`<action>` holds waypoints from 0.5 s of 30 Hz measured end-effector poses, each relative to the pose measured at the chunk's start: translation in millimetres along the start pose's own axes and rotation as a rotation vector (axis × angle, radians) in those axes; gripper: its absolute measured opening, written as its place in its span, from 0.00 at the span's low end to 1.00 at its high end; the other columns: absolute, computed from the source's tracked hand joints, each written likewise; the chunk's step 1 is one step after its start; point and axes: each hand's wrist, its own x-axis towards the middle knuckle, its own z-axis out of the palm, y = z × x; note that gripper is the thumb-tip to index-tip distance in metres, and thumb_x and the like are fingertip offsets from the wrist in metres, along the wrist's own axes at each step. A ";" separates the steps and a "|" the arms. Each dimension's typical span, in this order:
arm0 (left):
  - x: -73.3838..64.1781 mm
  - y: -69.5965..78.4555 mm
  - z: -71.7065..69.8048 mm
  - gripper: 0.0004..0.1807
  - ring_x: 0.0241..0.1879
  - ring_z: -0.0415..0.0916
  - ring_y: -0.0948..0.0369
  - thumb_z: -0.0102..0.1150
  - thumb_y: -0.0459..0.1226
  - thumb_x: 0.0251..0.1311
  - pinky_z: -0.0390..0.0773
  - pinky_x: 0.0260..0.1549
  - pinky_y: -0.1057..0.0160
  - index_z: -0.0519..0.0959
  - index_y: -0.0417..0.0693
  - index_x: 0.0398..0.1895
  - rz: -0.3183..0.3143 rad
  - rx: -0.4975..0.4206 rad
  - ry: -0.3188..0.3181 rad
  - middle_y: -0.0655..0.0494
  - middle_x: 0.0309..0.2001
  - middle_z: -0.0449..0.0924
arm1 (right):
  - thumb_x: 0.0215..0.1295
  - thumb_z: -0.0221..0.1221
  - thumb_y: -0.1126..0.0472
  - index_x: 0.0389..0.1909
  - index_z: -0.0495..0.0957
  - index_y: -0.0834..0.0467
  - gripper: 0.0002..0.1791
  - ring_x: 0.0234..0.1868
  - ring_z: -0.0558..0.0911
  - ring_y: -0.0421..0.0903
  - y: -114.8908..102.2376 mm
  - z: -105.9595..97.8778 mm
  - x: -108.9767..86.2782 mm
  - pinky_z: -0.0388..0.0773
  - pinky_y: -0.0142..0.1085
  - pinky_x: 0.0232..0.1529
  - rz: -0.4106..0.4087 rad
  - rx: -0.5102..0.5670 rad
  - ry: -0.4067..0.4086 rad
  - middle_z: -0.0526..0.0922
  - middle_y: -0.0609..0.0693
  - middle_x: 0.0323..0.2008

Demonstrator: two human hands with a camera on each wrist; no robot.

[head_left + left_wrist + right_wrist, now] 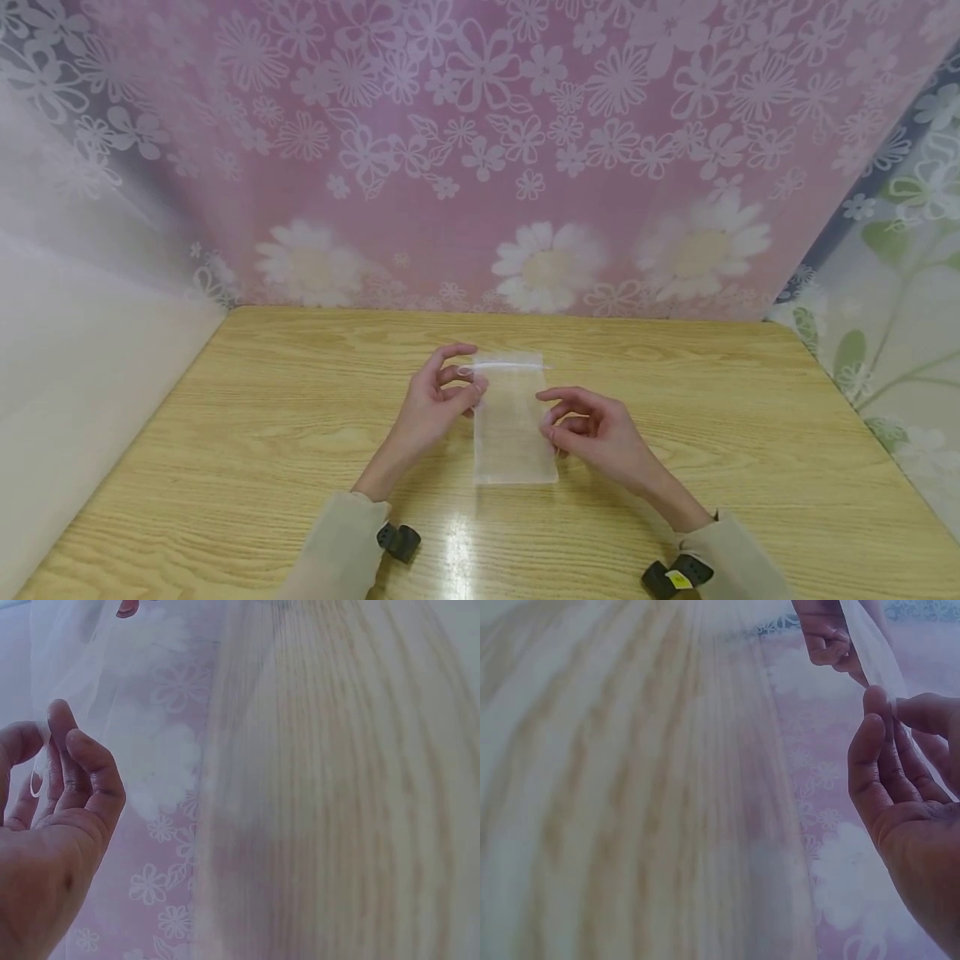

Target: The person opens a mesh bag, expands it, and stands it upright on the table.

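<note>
A small sheer white drawstring pouch [513, 446] is held up between both hands over the table, its bottom edge toward me. Near its top runs a white cord [510, 366], with a loop sticking out on the left side. My left hand [435, 404] pinches the left edge between thumb and fingers, a little below the cord. Lower down, the right edge is pinched by my right hand [600, 429]. In the left wrist view the sheer fabric [71, 667] rises from the fingertips. The right wrist view shows the pouch [874, 649] nearly edge-on.
The wood-grain table [262, 433] extends around both hands. Behind it hangs a pink flowered curtain [427, 242]. Pale sheeting [90, 317] lines the left side, and leaf-patterned cloth [915, 358] the right. A dark device sits at each wrist.
</note>
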 end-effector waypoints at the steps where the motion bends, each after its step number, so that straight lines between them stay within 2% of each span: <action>1: 0.3 -0.1 0.1 0.26 0.31 0.82 0.62 0.62 0.32 0.69 0.84 0.35 0.59 0.70 0.56 0.68 0.001 -0.002 -0.002 0.55 0.41 0.79 | 0.68 0.61 0.75 0.60 0.75 0.69 0.21 0.32 0.86 0.39 0.0 0.6 0.2 0.86 0.42 0.29 0.003 0.000 0.008 0.83 0.49 0.39; 6: -0.2 1.0 0.7 0.26 0.33 0.82 0.62 0.62 0.33 0.69 0.84 0.36 0.60 0.70 0.57 0.68 -0.009 -0.012 -0.012 0.57 0.40 0.78 | 0.67 0.61 0.75 0.59 0.76 0.69 0.19 0.28 0.85 0.38 -0.8 3.1 0.8 0.85 0.42 0.28 0.011 -0.008 0.043 0.83 0.48 0.38; 9: -1.4 1.7 1.3 0.26 0.34 0.83 0.63 0.62 0.33 0.69 0.85 0.37 0.58 0.70 0.57 0.68 -0.016 -0.010 -0.022 0.58 0.40 0.79 | 0.68 0.62 0.73 0.58 0.77 0.68 0.18 0.27 0.84 0.39 -1.8 4.3 1.3 0.85 0.42 0.28 0.027 -0.022 0.059 0.83 0.48 0.38; 15: -3.6 1.0 2.2 0.28 0.34 0.83 0.62 0.59 0.32 0.70 0.85 0.38 0.53 0.66 0.50 0.72 -0.018 0.008 -0.053 0.56 0.42 0.82 | 0.68 0.63 0.71 0.59 0.79 0.65 0.19 0.26 0.84 0.41 -3.6 5.3 2.4 0.85 0.40 0.29 0.062 -0.037 0.083 0.83 0.49 0.38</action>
